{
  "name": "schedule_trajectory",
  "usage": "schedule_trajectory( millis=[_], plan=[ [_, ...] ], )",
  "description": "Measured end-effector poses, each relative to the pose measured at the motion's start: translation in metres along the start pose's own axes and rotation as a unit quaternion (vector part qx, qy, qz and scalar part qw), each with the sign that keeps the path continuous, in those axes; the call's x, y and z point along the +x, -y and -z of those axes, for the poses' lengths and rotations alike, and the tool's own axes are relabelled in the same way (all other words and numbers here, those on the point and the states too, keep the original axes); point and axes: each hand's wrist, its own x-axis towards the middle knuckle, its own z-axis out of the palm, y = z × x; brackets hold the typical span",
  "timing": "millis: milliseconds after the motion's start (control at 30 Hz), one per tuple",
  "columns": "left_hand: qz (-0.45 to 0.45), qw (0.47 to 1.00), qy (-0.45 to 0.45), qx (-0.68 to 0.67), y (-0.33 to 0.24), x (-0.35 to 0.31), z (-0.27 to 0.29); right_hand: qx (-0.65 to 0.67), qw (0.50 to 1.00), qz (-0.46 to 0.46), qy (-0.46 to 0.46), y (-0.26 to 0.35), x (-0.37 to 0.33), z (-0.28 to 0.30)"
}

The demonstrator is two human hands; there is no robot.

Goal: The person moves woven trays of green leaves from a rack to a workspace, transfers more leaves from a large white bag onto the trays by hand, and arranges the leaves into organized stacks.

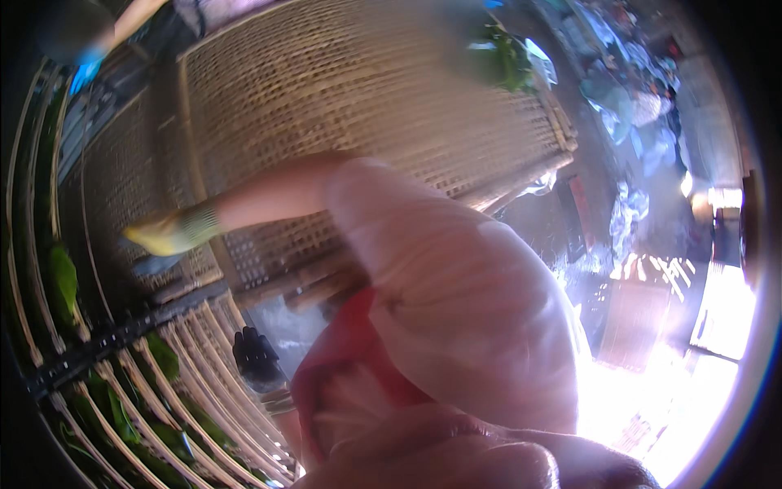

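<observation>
My right arm, in a pale sleeve, reaches across to the left over a woven bamboo panel [326,90]. On my right hand [167,234] is a yellow glove with a green striped cuff; its fingers fade into shadow, so what they hold, if anything, is hidden. Lower down, my left hand [259,359] wears a glove with a dark palm side. Its fingers are apart and I see nothing in them. It lies beside a rack of thin bent slats [204,359], with green leaves [167,356] between and under the slats.
A dark bar [122,336] crosses the slats. At far left, more slats hold a large leaf [63,277]. Another person's blue-gloved hand [85,75] is at the upper left. More greenery [509,65] sits at the panel's far right corner; plastic bags [631,122] lie beyond.
</observation>
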Motion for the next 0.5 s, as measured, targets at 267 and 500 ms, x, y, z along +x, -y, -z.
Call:
schedule_trajectory(
  millis=[267,500],
  plan=[
    [-0.369,0.758,0.272,0.463,-0.053,0.05,-0.226,-0.538,0.575,-0.438,-0.435,-0.162,-0.459,0.309],
    [-0.543,0.539,0.358,0.535,-0.011,0.061,-0.422,-0.286,0.685,-0.588,-0.322,-0.155,-0.595,0.355]
  ],
)
